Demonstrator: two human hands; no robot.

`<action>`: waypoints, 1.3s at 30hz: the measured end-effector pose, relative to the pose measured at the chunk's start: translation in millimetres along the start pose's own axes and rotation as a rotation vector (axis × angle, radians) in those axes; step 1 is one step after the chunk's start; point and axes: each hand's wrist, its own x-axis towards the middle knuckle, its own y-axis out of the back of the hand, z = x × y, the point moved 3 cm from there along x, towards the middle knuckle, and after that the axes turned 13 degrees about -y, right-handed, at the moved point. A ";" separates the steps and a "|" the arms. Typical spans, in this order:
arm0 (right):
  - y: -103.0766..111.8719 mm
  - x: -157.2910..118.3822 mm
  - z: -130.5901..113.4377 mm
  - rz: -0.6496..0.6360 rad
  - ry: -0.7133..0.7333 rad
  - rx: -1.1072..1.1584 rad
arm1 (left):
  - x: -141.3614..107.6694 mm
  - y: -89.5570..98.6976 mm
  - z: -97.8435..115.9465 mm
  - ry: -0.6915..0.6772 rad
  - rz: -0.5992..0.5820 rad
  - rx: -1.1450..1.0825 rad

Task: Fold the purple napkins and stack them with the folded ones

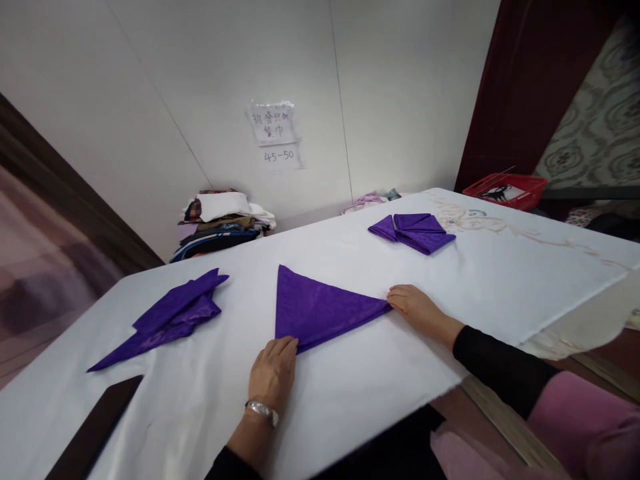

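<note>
A purple cloth [323,307], folded into a triangle, lies flat on the white table cover [350,400]. My left hand [274,373], with a silver bracelet at the wrist, has its fingers together on the cloth's near left corner. At the right tip, my right hand [415,307] pinches the point of the same cloth. Another purple cloth [175,310], loosely folded with jagged ends, rests to the left. Farther back on the right are folded purple cloths [417,232] in a neat stack.
A dark flat object [95,430] lies at the near left. Behind the table stands a pile of folded fabrics [223,223]. A red basket [507,190] is at the back right, and a handwritten paper sign [274,133] hangs on the wall.
</note>
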 end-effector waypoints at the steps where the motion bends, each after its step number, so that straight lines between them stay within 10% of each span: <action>1: -0.7 -1.3 -0.8 -0.009 0.007 -0.004 | -1.2 -0.4 -0.6 -0.002 -0.006 -0.002; 13: -9.1 -18.5 4.8 -0.043 0.021 -0.013 | -11.2 4.5 -1.8 0.010 -0.037 0.004; 21: -7.7 -22.4 6.9 0.009 -0.055 -0.049 | 23.3 -12.8 40.9 -0.222 -0.070 -0.129; 32: -25.1 4.0 -129.5 -0.364 0.114 0.263 | 17.7 -35.7 43.2 -0.258 -0.239 -0.193; 39: -42.9 -3.1 -106.9 -0.494 -0.025 0.247 | 16.2 -35.5 43.5 -0.240 -0.238 -0.198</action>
